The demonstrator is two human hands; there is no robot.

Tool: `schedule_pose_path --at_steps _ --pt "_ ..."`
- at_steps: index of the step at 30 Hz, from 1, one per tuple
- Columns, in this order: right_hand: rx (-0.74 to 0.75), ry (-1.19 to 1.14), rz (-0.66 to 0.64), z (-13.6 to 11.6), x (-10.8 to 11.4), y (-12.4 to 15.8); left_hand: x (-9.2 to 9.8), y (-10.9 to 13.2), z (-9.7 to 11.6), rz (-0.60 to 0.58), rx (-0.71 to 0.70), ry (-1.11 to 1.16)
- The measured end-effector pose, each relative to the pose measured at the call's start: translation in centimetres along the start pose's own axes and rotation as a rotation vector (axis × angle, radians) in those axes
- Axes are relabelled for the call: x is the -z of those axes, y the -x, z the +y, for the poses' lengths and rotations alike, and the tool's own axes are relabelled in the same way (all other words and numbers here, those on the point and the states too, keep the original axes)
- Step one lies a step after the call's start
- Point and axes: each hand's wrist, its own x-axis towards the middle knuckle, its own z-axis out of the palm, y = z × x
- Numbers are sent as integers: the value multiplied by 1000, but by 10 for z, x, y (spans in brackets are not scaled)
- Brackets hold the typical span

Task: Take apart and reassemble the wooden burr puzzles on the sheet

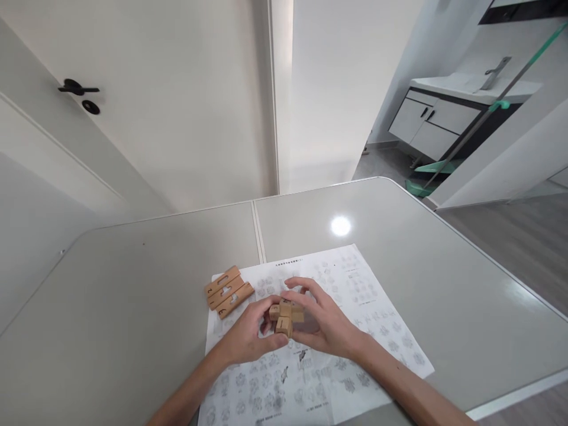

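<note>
A small cluster of interlocked wooden puzzle bars (285, 316) is held just above a printed instruction sheet (355, 296). My left hand (246, 337) grips the cluster from the left with fingers curled. My right hand (322, 322) wraps it from the right, fingers bent over the top. Three loose notched wooden bars (228, 291) lie side by side on the sheet's upper left corner, a short way left of my hands.
The sheet lies on a grey table (133, 307) with a seam down its middle and rounded far corners. Behind stand a white door with a black handle (77, 89) and, at right, a sink cabinet (444, 118) and a green mop (426, 177).
</note>
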Motion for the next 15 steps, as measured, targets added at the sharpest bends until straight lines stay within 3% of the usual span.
schedule_pose_path --at_steps 15 --pt "31 -31 16 0 -2 0 1 -2 1 -1 -67 2"
